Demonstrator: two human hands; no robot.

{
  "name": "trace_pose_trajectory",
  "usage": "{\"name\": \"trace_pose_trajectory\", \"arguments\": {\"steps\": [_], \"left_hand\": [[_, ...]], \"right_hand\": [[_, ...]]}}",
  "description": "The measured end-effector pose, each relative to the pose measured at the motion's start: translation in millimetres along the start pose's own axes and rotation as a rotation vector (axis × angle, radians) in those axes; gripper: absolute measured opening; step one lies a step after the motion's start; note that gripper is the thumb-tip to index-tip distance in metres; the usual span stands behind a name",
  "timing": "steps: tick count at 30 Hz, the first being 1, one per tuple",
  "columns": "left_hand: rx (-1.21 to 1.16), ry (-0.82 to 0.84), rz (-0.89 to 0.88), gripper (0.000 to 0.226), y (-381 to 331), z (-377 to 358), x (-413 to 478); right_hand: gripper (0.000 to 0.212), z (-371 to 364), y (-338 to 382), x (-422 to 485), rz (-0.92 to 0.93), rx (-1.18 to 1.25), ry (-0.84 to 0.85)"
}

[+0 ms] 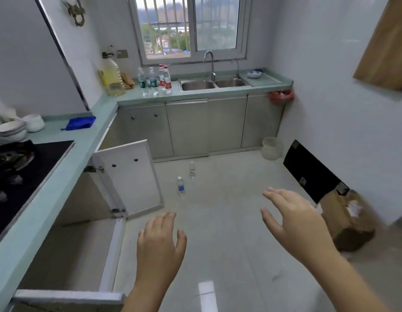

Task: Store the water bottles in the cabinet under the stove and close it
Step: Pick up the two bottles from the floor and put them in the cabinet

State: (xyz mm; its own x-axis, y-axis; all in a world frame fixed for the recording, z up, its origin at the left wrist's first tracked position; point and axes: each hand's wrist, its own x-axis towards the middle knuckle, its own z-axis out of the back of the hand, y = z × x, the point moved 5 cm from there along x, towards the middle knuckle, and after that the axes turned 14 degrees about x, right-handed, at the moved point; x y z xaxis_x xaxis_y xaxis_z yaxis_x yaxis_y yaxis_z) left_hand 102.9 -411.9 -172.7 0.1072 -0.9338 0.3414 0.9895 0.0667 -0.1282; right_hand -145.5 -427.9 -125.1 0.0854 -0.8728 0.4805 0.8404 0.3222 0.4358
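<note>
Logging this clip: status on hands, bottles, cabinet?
Left hand, right hand open, empty. Two clear plastic water bottles upright on floor, four on green counter. White cabinet door under stove open. Path clear.

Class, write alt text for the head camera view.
A person's open left hand and right hand reach toward two water bottles standing on the floor beside the open cabinet under the stove. Four more bottles stand on the counter.

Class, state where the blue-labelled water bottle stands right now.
In the head view, the blue-labelled bottle stands upright on the floor left of centre, just right of the open cabinet door, with a second bottle beyond it.
</note>
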Motion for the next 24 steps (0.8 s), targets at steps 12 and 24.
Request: {"name": "trace_pose_trajectory", "arguments": {"steps": [12,24], "left_hand": [[-0.010,0.029,0.089,0.038,-100.2,-109.8,198.4],[0.000,0.095,0.240,0.039,-57.2,-225.8,387.7]], "right_hand": [[0.033,-65.6,-193.2,182.6,-0.094,0.046,0.090],[0.034,-222.1,-239.5,388.2,-0.064,0.090,0.263]]}}
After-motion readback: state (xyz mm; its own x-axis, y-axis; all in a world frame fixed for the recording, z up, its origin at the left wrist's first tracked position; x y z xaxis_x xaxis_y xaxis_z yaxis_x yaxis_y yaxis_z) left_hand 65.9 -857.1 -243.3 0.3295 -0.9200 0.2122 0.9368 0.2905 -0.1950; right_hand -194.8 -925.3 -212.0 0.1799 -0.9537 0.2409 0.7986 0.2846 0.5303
